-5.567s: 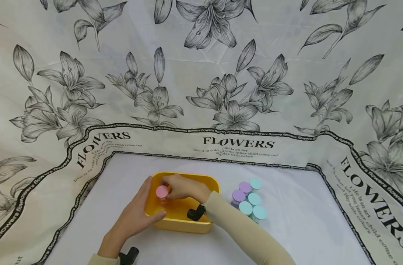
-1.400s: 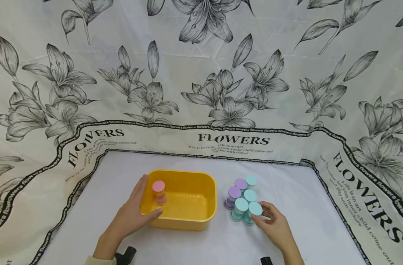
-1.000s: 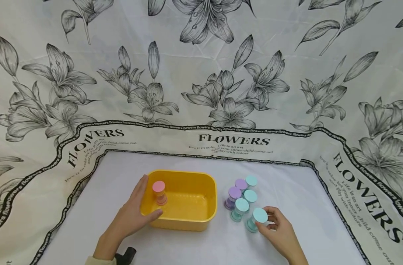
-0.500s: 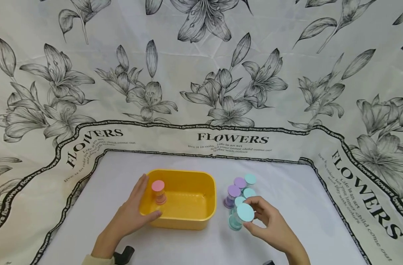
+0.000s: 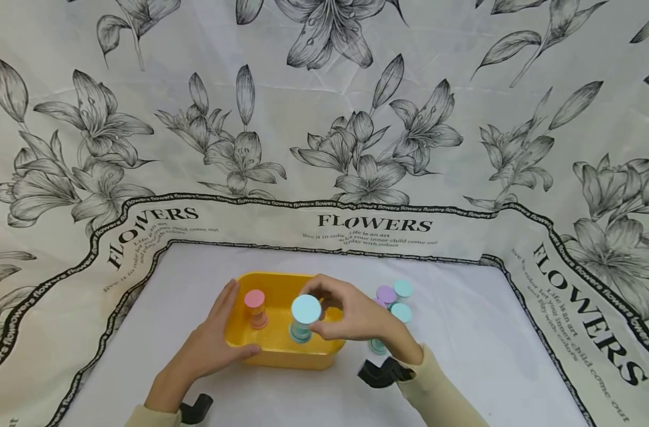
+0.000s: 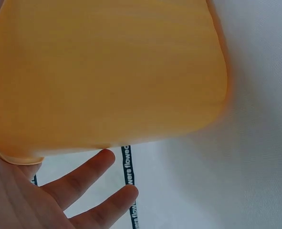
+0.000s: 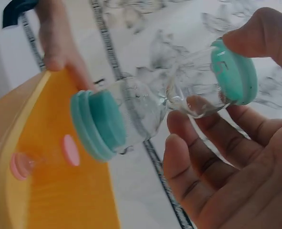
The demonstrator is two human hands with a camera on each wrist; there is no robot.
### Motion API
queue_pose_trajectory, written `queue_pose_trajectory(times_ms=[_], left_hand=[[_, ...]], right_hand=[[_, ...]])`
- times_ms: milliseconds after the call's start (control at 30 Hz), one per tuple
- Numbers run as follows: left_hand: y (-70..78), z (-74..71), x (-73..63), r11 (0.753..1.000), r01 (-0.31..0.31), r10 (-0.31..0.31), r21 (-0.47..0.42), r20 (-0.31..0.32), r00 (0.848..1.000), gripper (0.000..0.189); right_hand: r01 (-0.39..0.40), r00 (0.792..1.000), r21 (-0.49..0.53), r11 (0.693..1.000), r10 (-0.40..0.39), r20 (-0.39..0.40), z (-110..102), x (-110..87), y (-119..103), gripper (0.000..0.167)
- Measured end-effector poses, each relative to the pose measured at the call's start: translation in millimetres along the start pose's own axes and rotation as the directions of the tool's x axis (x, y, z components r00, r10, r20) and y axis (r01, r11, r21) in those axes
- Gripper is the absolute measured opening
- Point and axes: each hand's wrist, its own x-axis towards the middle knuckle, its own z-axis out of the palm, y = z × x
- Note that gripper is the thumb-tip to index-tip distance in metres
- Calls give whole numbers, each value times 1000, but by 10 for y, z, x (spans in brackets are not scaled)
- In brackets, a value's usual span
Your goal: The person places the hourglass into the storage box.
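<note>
My right hand (image 5: 353,311) holds a teal-capped sand timer (image 5: 305,311) upright over the yellow bin (image 5: 284,360), thumb and fingers at its upper cap. In the right wrist view, the timer's clear glass (image 7: 143,107) narrows at the waist between two teal caps, with the thumb on one cap and fingers along the glass. A pink-capped sand timer (image 5: 255,299) stands inside the bin at the left. My left hand (image 5: 209,347) rests against the bin's left end, thumb along the near rim. In the left wrist view, its extended fingers lie by the bin's underside (image 6: 107,76).
Right of the bin stand more sand timers: teal ones (image 5: 403,289) and a purple one (image 5: 386,295), partly hidden by my right hand and wrist. A white cloth (image 5: 495,332) covers the table, and a flower-printed curtain (image 5: 378,142) rises behind and at the sides.
Earlier, my right hand let go of the pink timer in the bin. It then took the nearest teal timer from the group, lifted it and carried it left over the bin. The left hand stays put.
</note>
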Motion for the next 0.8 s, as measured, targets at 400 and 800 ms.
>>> queue_pose_trajectory(times_ms=[400,800], left_hand=[[-20,-6,-3,999,-6,7,-31,11,1000,132],[-53,6,12,999,-21,21,-45,2,1000,132]], right_hand=[[-114,943,-193,975,167,289,57,814,188,43],[-182,851,-204,962,258,457,191,1119,504,43]])
